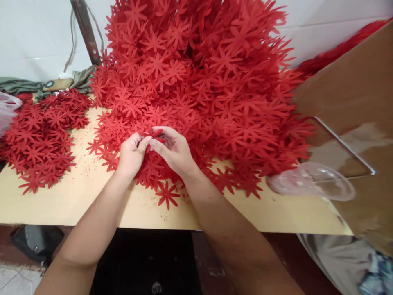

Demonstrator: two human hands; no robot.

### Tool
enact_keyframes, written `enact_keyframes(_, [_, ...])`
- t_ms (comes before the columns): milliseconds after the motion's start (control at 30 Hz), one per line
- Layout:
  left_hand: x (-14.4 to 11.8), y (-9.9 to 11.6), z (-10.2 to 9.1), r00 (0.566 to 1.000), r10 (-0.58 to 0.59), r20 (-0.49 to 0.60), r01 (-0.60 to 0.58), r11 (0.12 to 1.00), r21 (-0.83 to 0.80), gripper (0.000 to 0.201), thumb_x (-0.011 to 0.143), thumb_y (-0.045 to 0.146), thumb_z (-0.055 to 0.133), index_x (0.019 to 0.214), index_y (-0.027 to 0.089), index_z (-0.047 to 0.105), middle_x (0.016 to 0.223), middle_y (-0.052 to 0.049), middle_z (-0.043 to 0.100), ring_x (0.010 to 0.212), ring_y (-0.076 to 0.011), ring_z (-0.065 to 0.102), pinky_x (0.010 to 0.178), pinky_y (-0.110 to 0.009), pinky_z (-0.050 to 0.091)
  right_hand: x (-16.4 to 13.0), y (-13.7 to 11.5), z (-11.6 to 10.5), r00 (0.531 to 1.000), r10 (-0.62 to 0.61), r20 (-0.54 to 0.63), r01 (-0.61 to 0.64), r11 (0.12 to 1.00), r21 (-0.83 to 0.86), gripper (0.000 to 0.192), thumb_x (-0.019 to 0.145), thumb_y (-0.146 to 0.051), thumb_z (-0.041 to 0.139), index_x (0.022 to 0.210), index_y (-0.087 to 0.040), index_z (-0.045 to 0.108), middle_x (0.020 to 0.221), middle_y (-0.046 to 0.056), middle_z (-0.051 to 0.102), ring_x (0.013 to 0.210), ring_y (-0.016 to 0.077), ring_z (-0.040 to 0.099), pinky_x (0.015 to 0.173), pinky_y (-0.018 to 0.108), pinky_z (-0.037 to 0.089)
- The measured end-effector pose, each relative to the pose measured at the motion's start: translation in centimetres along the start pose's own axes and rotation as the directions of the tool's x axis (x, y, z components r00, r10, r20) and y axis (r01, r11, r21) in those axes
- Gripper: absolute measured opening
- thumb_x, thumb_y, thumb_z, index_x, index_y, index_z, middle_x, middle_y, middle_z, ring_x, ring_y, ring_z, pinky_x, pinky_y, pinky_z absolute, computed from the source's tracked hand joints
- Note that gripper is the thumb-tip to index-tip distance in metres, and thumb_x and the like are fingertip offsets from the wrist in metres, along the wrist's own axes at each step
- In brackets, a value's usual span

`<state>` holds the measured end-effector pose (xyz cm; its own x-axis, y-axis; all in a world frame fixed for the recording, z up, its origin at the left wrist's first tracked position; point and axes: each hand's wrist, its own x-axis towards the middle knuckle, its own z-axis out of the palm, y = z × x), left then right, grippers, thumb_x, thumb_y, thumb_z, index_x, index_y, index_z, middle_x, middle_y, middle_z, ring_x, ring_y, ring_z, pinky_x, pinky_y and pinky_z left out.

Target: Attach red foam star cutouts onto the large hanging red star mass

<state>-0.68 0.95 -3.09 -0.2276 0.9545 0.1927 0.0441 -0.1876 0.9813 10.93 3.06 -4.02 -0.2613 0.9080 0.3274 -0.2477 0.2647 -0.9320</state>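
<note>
A small red flower-shaped cutout [150, 132] is pinched between my two hands, its petals poking out above the fingertips. My left hand [132, 152] has thumb and forefinger closed on its left side. Opposite it, my right hand [175, 152] grips the same piece, thumb tip close to the left thumb. Right behind the hands rises a big heap of red flower cutouts [190, 82], reaching under the wrists. One loose flower cutout [167, 195] lies flat on the table in front of the heap. My fingers hide the middle of the held piece.
A smaller pile of darker red cutouts [43, 139] sits on the left of the pale table [89, 192]. At right are a clear plastic container [310, 182], a metal handle [345, 143] and a brown cardboard sheet [353, 94]. A dark metal bar [87, 32] stands behind.
</note>
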Motion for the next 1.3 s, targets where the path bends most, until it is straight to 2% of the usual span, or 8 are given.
enact_keyframes(200, [0.0, -0.4, -0.4, 0.999, -0.009, -0.032, 0.015, 0.978, 0.208, 0.041, 0.076, 0.043, 0.063, 0.053, 0.018, 0.039, 0.048, 0.006, 0.040, 0.048, -0.0068, 0.035, 0.049, -0.023, 0.029, 0.1, 0.7, 0.2, 0.999, 0.032, -0.034, -0.032, 0.999, 0.008, 0.037, 0.063, -0.048, 0.073, 0.083, -0.020, 0.060, 0.080, -0.002, 0.059, 0.072, 0.0094, 0.058, 0.068, 0.024, 0.052])
enact_keyframes(367, [0.0, -0.2, -0.4, 1.000, -0.011, -0.022, 0.016, 0.978, 0.208, 0.049, 0.072, 0.049, 0.064, 0.049, 0.018, 0.033, 0.048, 0.006, 0.030, 0.047, -0.0062, 0.026, 0.047, -0.024, 0.023, 0.1, 0.8, 0.2, 0.996, 0.076, -0.045, -0.072, 0.993, 0.090, 0.041, 0.060, -0.050, 0.074, 0.087, -0.021, 0.062, 0.083, -0.001, 0.065, 0.072, 0.0089, 0.061, 0.069, 0.024, 0.053])
enact_keyframes(567, [0.0, -0.3, -0.2, 0.992, -0.012, 0.127, 0.012, 1.000, -0.004, 0.032, 0.071, 0.048, 0.066, 0.065, 0.018, 0.058, 0.057, 0.003, 0.053, 0.054, -0.0079, 0.046, 0.056, -0.021, 0.039, 0.3, -0.3, 0.1, 0.996, 0.065, -0.057, -0.059, 0.994, 0.095, 0.037, 0.058, -0.050, 0.075, 0.081, -0.023, 0.065, 0.082, -0.001, 0.068, 0.073, 0.0113, 0.063, 0.070, 0.027, 0.055])
enact_keyframes(733, [-0.2, -0.4, 0.1, 0.970, 0.071, 0.233, -0.053, 0.995, -0.080, 0.023, 0.071, 0.038, 0.069, 0.083, 0.019, 0.063, 0.081, 0.000, 0.066, 0.081, -0.0118, 0.060, 0.081, -0.024, 0.046, 0.7, -0.3, -0.7, 0.982, 0.082, -0.168, -0.062, 0.990, 0.125, 0.034, 0.060, -0.052, 0.073, 0.063, -0.020, 0.060, 0.057, -0.006, 0.055, 0.054, 0.0069, 0.052, 0.059, 0.023, 0.049])
enact_keyframes(900, [0.1, -0.6, -0.4, 0.998, 0.030, 0.062, -0.026, 0.997, -0.071, 0.023, 0.072, 0.039, 0.068, 0.076, 0.018, 0.058, 0.069, 0.002, 0.062, 0.065, -0.0093, 0.058, 0.069, -0.022, 0.047, 1.5, 0.1, -2.0, 0.934, 0.081, -0.347, -0.033, 0.989, 0.142, 0.036, 0.063, -0.052, 0.071, 0.067, -0.020, 0.053, 0.061, -0.006, 0.056, 0.053, 0.0058, 0.050, 0.051, 0.020, 0.044])
enact_keyframes(1000, [0.4, -0.5, -0.6, 1.000, 0.000, 0.023, 0.003, 0.991, -0.130, 0.021, 0.072, 0.034, 0.068, 0.076, 0.018, 0.056, 0.069, 0.002, 0.063, 0.060, -0.0086, 0.057, 0.064, -0.023, 0.046, 1.7, 0.2, -2.3, 0.908, 0.053, -0.415, -0.013, 0.995, 0.099, 0.040, 0.062, -0.055, 0.070, 0.065, -0.021, 0.049, 0.057, -0.006, 0.053, 0.048, 0.0052, 0.046, 0.046, 0.020, 0.041])
enact_keyframes(1167, [0.4, -0.3, -0.4, 1.000, -0.004, -0.006, 0.003, 0.989, -0.145, 0.010, 0.073, 0.014, 0.057, 0.082, 0.018, 0.060, 0.071, 0.001, 0.064, 0.060, -0.0078, 0.056, 0.064, -0.023, 0.046, 1.2, 0.1, -1.3, 0.951, 0.050, -0.305, -0.057, 0.998, -0.015, 0.045, 0.066, -0.061, 0.064, 0.057, -0.020, 0.047, 0.045, -0.006, 0.044, 0.041, 0.0052, 0.040, 0.041, 0.021, 0.035])
enact_keyframes(1300, [0.0, 0.0, -0.2, 1.000, -0.017, 0.010, 0.019, 0.977, -0.211, 0.012, 0.072, 0.015, 0.058, 0.082, 0.020, 0.062, 0.086, 0.000, 0.067, 0.069, -0.0074, 0.058, 0.070, -0.022, 0.047, 0.7, -0.2, -0.5, 0.932, 0.136, -0.335, -0.127, 0.991, 0.048, 0.058, 0.061, -0.066, 0.064, 0.049, -0.020, 0.031, 0.042, -0.008, 0.030, 0.039, 0.0029, 0.028, 0.036, 0.020, 0.026])
